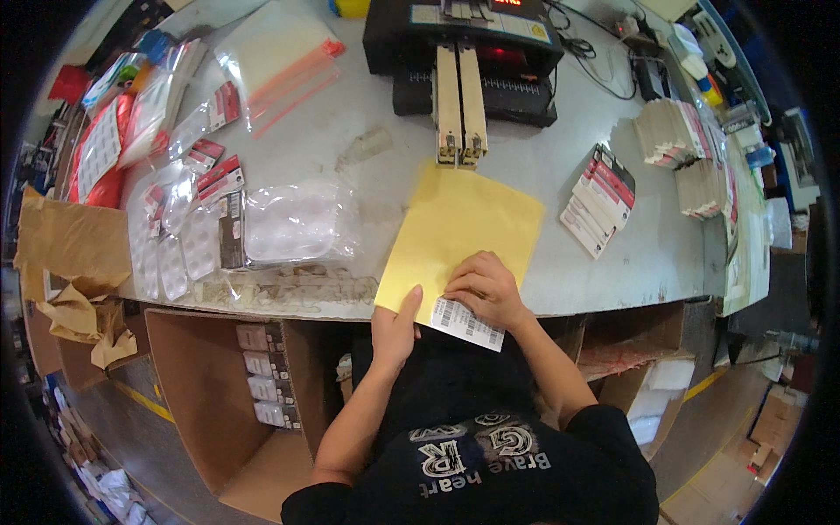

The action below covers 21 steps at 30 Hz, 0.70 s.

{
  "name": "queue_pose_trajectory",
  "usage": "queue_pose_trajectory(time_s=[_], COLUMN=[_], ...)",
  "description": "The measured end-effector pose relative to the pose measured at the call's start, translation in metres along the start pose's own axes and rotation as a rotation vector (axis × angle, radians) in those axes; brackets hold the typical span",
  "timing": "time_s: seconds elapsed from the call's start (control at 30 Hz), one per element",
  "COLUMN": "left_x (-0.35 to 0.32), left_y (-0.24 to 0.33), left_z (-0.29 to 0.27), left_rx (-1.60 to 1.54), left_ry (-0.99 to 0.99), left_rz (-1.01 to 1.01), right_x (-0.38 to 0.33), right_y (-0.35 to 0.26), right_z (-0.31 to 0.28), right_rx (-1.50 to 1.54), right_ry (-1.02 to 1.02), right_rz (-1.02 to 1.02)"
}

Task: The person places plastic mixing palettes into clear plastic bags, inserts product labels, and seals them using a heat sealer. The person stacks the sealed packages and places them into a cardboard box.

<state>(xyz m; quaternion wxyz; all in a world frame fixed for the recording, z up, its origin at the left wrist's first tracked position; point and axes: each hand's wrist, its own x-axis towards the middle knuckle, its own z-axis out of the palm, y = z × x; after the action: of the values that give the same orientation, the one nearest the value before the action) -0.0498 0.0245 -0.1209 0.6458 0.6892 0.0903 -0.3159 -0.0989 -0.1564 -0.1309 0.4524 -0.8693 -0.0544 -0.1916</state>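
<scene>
One yellow paper sheet (pixel 462 219) spans the frame's centre, its lower-left edge pinched by the left hand (pixel 396 332), thumb on top. Lower centre, the right hand (pixel 486 287) curls over a smaller white barcode sheet (pixel 464 324) along the yellow one's bottom edge; whether it grips, I cannot tell.

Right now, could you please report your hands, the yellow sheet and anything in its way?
Left hand gripping yellow sheet by near edge. Right hand at white labels. Machine bars at sheet's far edge; contact unclear.
</scene>
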Motion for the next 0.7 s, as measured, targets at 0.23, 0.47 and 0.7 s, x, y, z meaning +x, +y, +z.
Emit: queue_pose_trajectory(time_s=[0.23, 0.47, 0.7], left_x=[0.026, -0.002, -0.034], left_y=[0.005, 0.022, 0.049], left_z=[0.012, -0.032, -0.101], left_rx=[0.145, 0.298, 0.401], left_ry=[0.040, 0.029, 0.476], left_rz=[0.067, 0.151, 0.605], right_x=[0.006, 0.130, 0.277], right_y=[-0.028, -0.070, -0.073], right_z=[-0.072, -0.041, 0.056], right_rx=[0.161, 0.271, 0.199], right_ry=[0.501, 0.059, -0.736], right_rz=[0.069, 0.230, -0.094])
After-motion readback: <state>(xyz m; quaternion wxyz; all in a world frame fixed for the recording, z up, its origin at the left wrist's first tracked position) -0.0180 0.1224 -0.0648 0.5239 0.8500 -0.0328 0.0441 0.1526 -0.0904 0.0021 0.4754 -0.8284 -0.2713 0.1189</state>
